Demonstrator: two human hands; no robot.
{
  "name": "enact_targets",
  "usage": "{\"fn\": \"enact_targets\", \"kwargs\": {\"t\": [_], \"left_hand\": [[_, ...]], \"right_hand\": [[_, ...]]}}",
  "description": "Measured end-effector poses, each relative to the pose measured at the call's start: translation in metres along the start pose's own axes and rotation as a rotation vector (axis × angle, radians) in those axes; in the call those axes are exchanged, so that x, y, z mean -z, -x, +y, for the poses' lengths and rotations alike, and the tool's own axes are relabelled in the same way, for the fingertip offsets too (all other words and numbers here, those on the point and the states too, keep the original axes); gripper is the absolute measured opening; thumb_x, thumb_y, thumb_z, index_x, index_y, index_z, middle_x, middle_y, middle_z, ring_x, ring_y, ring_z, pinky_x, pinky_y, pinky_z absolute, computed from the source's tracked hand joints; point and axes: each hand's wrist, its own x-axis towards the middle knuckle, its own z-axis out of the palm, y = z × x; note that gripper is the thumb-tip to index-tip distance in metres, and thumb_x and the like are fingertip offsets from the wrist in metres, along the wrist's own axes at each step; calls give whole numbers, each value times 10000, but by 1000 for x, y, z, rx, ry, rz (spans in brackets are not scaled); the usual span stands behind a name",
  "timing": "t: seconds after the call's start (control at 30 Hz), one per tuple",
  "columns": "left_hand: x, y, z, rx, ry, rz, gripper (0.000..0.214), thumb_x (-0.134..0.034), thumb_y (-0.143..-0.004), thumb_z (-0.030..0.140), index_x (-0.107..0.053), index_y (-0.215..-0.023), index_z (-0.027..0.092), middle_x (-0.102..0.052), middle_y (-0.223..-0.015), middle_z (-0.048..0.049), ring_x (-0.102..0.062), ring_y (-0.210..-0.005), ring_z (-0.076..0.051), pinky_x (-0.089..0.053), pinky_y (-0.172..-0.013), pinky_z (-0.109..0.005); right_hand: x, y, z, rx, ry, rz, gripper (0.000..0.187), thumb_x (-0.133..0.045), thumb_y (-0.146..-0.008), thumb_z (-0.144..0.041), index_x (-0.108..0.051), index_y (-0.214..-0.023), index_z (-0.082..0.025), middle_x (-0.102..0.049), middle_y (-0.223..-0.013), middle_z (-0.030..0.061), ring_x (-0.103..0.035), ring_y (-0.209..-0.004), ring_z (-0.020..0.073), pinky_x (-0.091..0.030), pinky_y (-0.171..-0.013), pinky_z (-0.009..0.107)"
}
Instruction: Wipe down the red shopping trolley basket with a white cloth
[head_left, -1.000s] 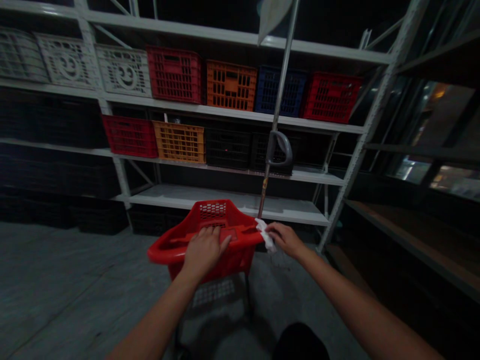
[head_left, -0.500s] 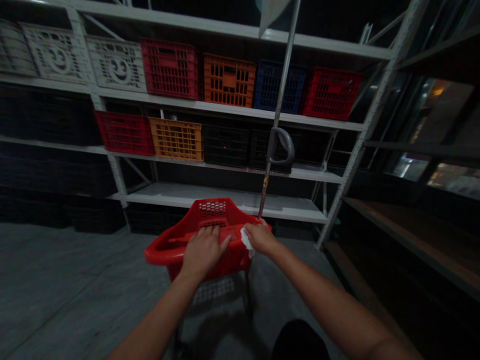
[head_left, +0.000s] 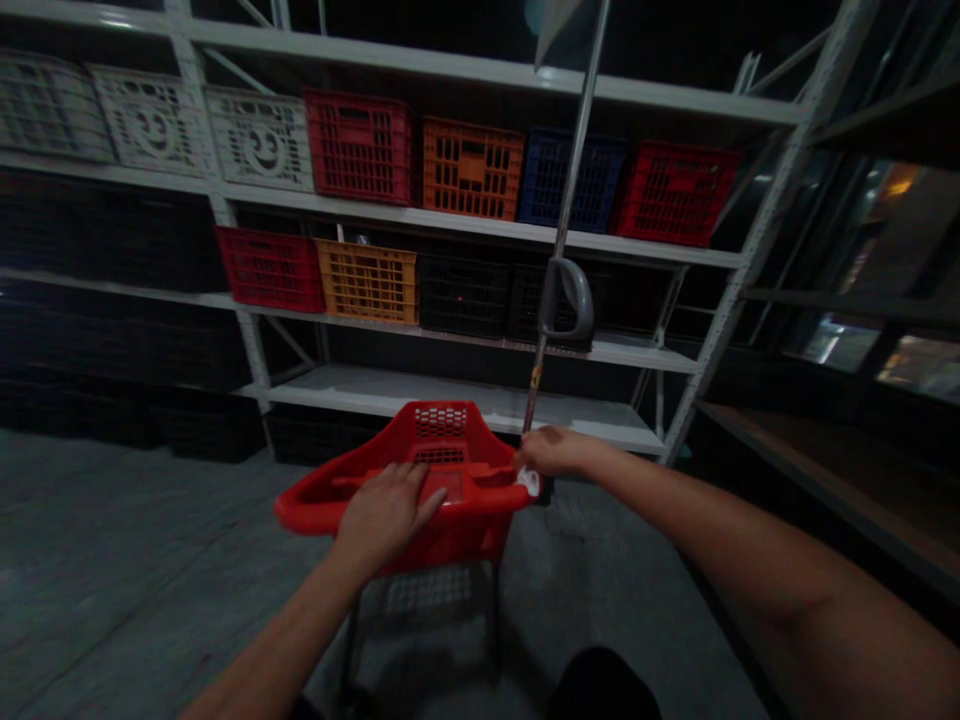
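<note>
In front of me stands a small red plastic shopping cart (head_left: 442, 535) with a perforated basket. My left hand (head_left: 384, 510) lies flat on its handle bar, fingers stretched forward and thumb out to the side. My right hand (head_left: 551, 452) is closed on a crumpled white cloth or tissue (head_left: 529, 481), pressed against the right rim of the cart. Its fingertips are partly hidden. Just beyond that hand a metal pole (head_left: 574, 170) rises from the cart's right corner. A grey loop grip (head_left: 583, 300) is fixed to the pole.
A white metal rack (head_left: 480, 222) runs across the back. It carries white crates (head_left: 259, 145), red crates (head_left: 360, 145), an orange crate (head_left: 472, 165), a blue crate (head_left: 574, 180), a yellow crate (head_left: 367, 283) and dark ones. Brown shelving (head_left: 825, 480) borders the right side.
My right hand has slid with the white cloth outward to the right rim, near the pole's base. My left hand stays on the handle, shifted slightly left. The view has moved slightly.
</note>
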Motion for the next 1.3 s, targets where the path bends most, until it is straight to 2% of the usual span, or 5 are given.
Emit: {"fn": "enact_targets", "kwargs": {"t": [0.27, 0.57, 0.9, 1.07, 1.3], "left_hand": [[0, 1, 10, -4, 14, 8, 512, -298, -826, 522, -511, -1130, 170, -583, -1078, -115, -479, -1055, -221, -338, -904, -352], [0, 0, 10, 19, -47, 26, 545, -255, -830, 539, -512, -1125, 160, -582, -1086, -111, -498, -1029, -236, -354, -890, -358], [-2, -7, 18, -1, -62, 20, 486, -285, -834, 496, -535, -1079, 160, -598, -1033, -112, -494, -992, -226, -357, -867, -349], [-5, -12, 29, -26, -75, 16, 513, -267, -834, 512, -542, -1067, 146, -607, -1029, -119, -494, -1008, -230, -363, -859, -339], [-5, -12, 23, -67, -96, -16, 572, -243, -830, 542, -515, -1123, 133, -600, -1073, -123, -491, -1030, -239, -376, -850, -354]], "right_hand": [[-21, -51, -26, -50, 315, -75, 175, -543, -689, -45, -664, -616, -147, -690, -750, 110, -638, -761, 256, -454, -678, 341], [12, -4, -6, -55, -54, -194, 203, -578, -639, -83, -693, -761, -197, -682, -688, -4, -607, -630, 141, -432, -617, 216], [-87, 41, -55, -197, -221, 735, 274, -451, -844, -271, -564, -1091, -229, -597, -1125, 60, -495, -1086, 180, -194, -1026, 419], [-121, 8, -87, -207, -104, 859, 338, -376, -881, -282, -477, -1203, -287, -528, -1229, 39, -416, -1181, 189, 5, -1056, 482], [-144, 39, -44, -443, -270, 1042, 324, -366, -860, -233, -551, -1122, -274, -551, -1198, 45, -383, -1206, 222, -18, -1034, 542]]}}
